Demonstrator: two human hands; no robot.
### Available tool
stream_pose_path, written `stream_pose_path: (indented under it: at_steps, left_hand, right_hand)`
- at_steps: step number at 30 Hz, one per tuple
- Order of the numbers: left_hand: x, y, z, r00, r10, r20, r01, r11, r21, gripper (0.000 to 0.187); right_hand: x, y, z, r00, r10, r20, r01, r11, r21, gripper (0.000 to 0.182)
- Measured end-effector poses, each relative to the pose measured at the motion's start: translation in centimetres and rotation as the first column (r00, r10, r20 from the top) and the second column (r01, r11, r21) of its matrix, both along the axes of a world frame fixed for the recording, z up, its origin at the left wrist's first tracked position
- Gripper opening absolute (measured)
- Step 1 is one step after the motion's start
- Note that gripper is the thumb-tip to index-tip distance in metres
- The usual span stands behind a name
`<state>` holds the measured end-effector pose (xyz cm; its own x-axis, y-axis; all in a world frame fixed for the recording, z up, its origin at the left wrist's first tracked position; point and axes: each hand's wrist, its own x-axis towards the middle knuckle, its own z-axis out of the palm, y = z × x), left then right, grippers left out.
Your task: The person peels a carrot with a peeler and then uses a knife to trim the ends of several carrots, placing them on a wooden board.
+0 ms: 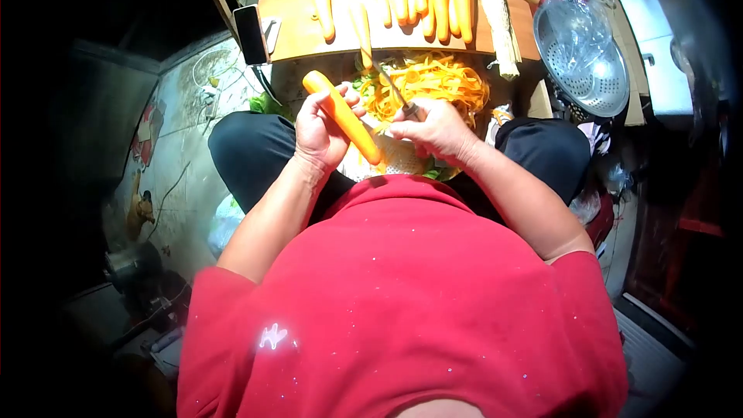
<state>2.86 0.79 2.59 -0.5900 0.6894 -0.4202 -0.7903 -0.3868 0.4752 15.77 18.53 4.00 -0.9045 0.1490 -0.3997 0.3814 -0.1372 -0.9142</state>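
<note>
A peeled orange carrot (346,122) lies slantwise in my left hand (321,131), its top end up and to the left. My fingers are wrapped round its middle. In my right hand (437,130) is a slim peeler (393,89) with a dark handle, its metal blade pointing up and left, apart from the carrot. Below and beyond my hands, a heap of orange carrot peels (457,85) fills a pale perforated basket (404,156) between my knees. Several peeled carrots (439,1) lie side by side on the wooden board (298,48) ahead.
A phone (250,35) leans at the board's left edge. A bundle of pale straw-like strands (495,19) lies across its right part. Farther right stands a metal colander (607,81) with clear plastic in it. Cables (205,70) lie on the floor at left.
</note>
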Motion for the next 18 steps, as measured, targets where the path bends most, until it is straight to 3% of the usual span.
stream_pose_path:
  at_steps: [2,3,6,8,10,11,12,14,16,17,18]
  left_hand:
    - [-0.1,0.4,-0.2,0.997,0.054,0.062,-0.054,0.999,-0.007,0.036]
    - [0.0,0.8,0.1,0.987,0.105,0.124,-0.104,0.994,-0.02,0.038]
    - [0.4,2.5,0.9,0.975,0.2,0.096,-0.182,0.969,-0.17,0.04]
    - [0.7,3.4,0.9,0.967,0.215,0.136,-0.188,0.964,-0.187,0.035]
    - [0.8,4.4,0.8,0.983,0.174,0.067,-0.151,0.955,-0.256,0.029]
    - [1.2,4.1,0.8,0.988,0.059,0.142,-0.009,0.945,-0.326,0.024]
    - [2.0,4.7,0.4,0.997,0.073,0.017,-0.062,0.923,-0.381,0.017]
    - [3.6,4.6,-0.1,0.959,-0.101,-0.265,-0.013,0.918,-0.395,0.018]
    - [4.0,4.4,-0.7,0.959,-0.166,-0.228,0.083,0.939,-0.334,0.024]
    - [4.0,4.0,-0.8,0.947,-0.233,-0.22,0.152,0.931,-0.33,0.029]
    - [3.9,3.8,-0.1,0.93,-0.298,-0.214,0.22,0.92,-0.326,0.034]
  right_hand:
    - [0.0,-1.3,-0.4,0.998,0.056,-0.037,-0.051,0.992,0.119,0.033]
    - [0.0,-1.8,0.3,0.999,0.051,-0.01,-0.051,0.998,-0.032,0.036]
    - [0.0,-2.6,0.1,0.999,0.028,-0.044,-0.034,0.99,-0.139,0.037]
    - [0.0,-2.4,-0.2,0.999,0.036,-0.011,-0.036,0.998,-0.049,0.034]
    - [0.3,-2.2,-0.4,1.0,0.019,-0.014,-0.021,0.987,-0.162,0.033]
    - [0.2,-2.2,-0.7,1.0,0.018,-0.009,-0.02,0.986,-0.163,0.033]
    - [0.2,-2.2,-1.0,0.998,-0.035,-0.058,0.029,0.993,-0.112,0.032]
    - [0.1,-2.0,-1.2,0.99,-0.09,-0.105,0.083,0.994,-0.064,0.03]
    - [-0.2,-1.5,-0.2,0.984,-0.119,-0.133,0.127,0.99,0.059,0.027]
    - [-0.4,-1.5,0.2,0.964,-0.192,-0.184,0.175,0.979,-0.107,0.026]
    - [-0.5,-1.3,-0.3,0.964,-0.195,-0.183,0.178,0.978,-0.109,0.026]
